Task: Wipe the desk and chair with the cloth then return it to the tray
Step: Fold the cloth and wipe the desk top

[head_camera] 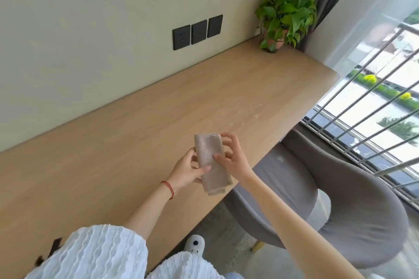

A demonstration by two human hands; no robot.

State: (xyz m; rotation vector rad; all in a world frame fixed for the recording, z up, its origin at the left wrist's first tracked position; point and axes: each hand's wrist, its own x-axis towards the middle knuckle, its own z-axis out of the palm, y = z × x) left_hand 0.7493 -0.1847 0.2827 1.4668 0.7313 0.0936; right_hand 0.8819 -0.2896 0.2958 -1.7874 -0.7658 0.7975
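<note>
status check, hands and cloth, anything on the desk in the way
Left hand and right hand both gripping folded cloth above desk. Not wiping yet. Potted plant at far end only.

We found no readable text, label, brand or number anywhere: the three dark wall sockets [197,32] above the counter [140,124] showed only their pin holes, without markings we could read.
</note>
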